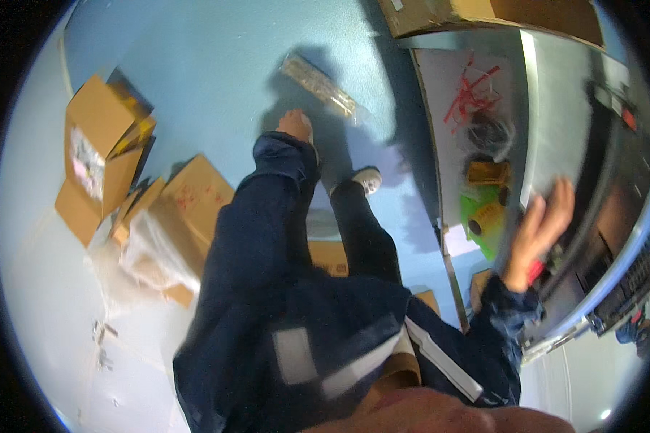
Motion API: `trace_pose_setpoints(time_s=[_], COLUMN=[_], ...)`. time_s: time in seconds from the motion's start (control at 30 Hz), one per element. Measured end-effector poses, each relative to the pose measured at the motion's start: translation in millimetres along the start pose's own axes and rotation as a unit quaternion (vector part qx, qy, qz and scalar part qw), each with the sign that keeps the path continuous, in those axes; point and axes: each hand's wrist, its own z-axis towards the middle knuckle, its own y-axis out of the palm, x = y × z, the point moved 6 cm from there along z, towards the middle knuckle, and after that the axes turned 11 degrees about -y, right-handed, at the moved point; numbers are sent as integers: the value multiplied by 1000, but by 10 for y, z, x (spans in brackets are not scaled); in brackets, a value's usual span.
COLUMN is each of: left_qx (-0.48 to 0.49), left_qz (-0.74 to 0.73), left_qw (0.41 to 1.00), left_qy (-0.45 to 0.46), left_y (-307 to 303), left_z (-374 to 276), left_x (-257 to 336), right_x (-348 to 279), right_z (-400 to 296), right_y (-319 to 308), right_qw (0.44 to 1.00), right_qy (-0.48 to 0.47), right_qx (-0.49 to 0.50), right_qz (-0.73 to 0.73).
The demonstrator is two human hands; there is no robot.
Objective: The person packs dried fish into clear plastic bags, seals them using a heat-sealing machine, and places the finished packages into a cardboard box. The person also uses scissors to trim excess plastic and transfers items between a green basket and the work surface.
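Note:
My left hand hangs low beside a white shoe, its fingers small and partly hidden, so its grip is unclear. Beyond it, apart from the hand, is a long narrow package in clear plastic on or just above the blue floor. My right hand is blurred and holds nothing visible, its fingers spread beside the grey metal edge of a bench. Something red shows by its wrist; I cannot tell what it is.
At left stand an open cardboard box and another carton beside clear plastic film. A low shelf at right carries red strips, a yellow roll and a green bag. A large carton sits top right.

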Motion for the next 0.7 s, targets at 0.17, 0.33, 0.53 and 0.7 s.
trace_pose_setpoints(time_s=[0.17,0.33,0.53,0.7], left_qx=[107,43,-61,-245], left_qz=[214,287,331,-2], left_qw=[945,915,903,958], left_qy=[221,280,266,150], left_y=[595,1260,1087,51], left_z=[1248,2305,2355,1530], left_x=[806,635,708,-136], right_x=[222,488,646,197], right_z=[-153,-708,-727,24], right_y=[81,-220,-239,275], right_qw=[994,958,979,997], right_qy=[77,-75,103,59], right_qx=[-49,-132,-49,-37], right_qz=[-52,-242,-171,-28])
